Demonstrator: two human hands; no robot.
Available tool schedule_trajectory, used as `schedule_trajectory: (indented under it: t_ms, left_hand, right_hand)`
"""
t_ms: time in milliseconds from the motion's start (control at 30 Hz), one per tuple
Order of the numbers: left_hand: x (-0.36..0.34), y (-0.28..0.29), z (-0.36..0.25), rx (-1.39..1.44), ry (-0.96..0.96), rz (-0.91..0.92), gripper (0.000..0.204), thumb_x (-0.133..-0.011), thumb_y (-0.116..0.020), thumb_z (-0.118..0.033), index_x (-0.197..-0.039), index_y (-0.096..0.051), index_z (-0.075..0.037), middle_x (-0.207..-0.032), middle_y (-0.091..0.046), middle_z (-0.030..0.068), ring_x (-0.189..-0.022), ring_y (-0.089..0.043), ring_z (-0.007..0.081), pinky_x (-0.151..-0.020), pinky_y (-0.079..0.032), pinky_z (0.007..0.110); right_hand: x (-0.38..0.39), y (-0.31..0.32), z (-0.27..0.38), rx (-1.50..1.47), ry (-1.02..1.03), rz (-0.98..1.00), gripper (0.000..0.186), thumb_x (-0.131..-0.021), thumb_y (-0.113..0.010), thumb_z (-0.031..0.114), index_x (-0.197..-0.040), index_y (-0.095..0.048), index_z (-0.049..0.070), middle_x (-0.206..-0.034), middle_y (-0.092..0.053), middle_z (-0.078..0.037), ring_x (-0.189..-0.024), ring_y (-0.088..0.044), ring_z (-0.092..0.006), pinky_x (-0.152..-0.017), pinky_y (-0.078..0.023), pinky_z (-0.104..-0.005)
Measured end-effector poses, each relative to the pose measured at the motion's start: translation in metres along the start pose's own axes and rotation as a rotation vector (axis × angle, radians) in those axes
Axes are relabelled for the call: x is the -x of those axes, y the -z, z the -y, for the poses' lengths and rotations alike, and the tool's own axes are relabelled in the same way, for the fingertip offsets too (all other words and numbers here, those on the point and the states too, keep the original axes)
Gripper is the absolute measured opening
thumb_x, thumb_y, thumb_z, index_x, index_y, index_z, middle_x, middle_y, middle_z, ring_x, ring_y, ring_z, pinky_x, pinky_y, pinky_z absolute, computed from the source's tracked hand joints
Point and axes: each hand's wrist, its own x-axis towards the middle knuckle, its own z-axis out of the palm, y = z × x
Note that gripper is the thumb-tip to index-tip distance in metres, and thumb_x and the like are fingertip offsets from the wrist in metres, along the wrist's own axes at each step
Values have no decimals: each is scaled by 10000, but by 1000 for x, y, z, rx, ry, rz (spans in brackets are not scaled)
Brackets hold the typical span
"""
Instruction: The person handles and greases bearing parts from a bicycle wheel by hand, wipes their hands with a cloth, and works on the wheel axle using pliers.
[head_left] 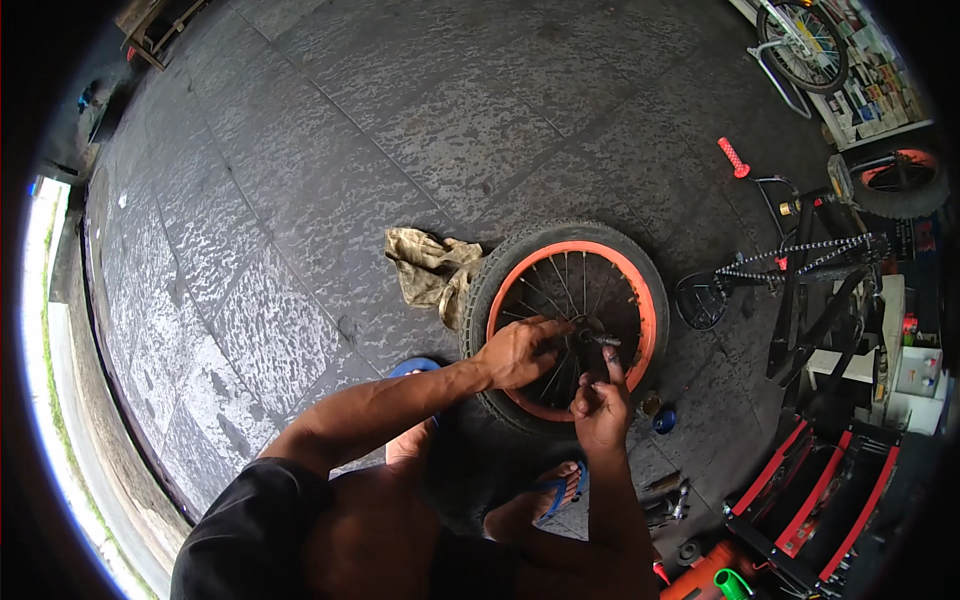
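Note:
A bicycle wheel (652, 300) with an orange rim, dark spokes and a black tyre is in front of me, close to my feet. My left hand (520, 352) reaches over its left side, with curled fingers at the hub (590, 328); the exact grip is partly hidden. Just right of it, my right hand (602, 408) is over the rim's near edge. Its index finger stretches up toward the hub with a dark smear near the tip, while the other fingers curl in. A small open tin (651, 404) and a blue lid (664, 419) sit beside the tyre.
A stained cloth (425, 265) lies against the tyre's left. At right are a bike frame (800, 290) with a chain and a red handlebar grip (733, 158). Near right stand a red-and-black toolbox (815, 500), tools (668, 500) and a green funnel-like piece (732, 584).

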Motion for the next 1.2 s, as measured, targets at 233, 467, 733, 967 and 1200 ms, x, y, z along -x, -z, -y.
schedule_trajectory:
  t_ms: [233, 467, 733, 967, 1200]
  left_hand:
    - [-2, -6, 5, -21, 5, 83, 563, -804, -595, -100, -1359, -532, -26, -1291, -585, 258, -1165, -591, 414, -1008, -485, 433]
    - [-2, -7, 4, -28, 0, 136, 592, -795, -592, -85, -1378, -507, -33, -1283, -593, 244, -1174, -591, 401, -1004, -487, 441]
    - [-3, -11, -10, 116, 55, 175, 600, -787, -583, -70, -1383, -512, -51, -1191, -626, 245, -1114, -621, 394, -951, -515, 429]
    - [14, -17, -31, -129, -209, 138, 818, -797, -657, -93, -1527, -289, -90, -1095, -571, 193, -956, -636, 388, -795, -556, 428]
    - [22, -37, -29, -535, -489, -35, 826, -817, -701, -204, -1536, -297, -149, -936, -514, 133, -792, -644, 289, -643, -563, 386]
  right_hand:
    - [0, 6, -3, 12, -8, 14, 647, -861, -437, 107, -1502, -366, 148, -897, -595, -97, -546, -517, -124, -476, -442, -243]
    - [3, 14, 1, -98, -31, 87, 618, -861, -438, 130, -1478, -411, 134, -896, -627, -82, -573, -526, -142, -495, -442, -249]
    - [17, 22, 9, -357, -99, 278, 624, -883, -398, 162, -1501, -366, 88, -928, -647, -113, -600, -555, -164, -516, -459, -277]
    - [40, 18, 20, -495, -192, 412, 655, -926, -380, 250, -1550, -250, 99, -874, -532, -90, -590, -493, -165, -532, -419, -290]
    - [61, 4, 35, -676, -180, 585, 754, -930, -378, 326, -1584, -51, 144, -909, -519, -124, -564, -492, -181, -532, -428, -319]
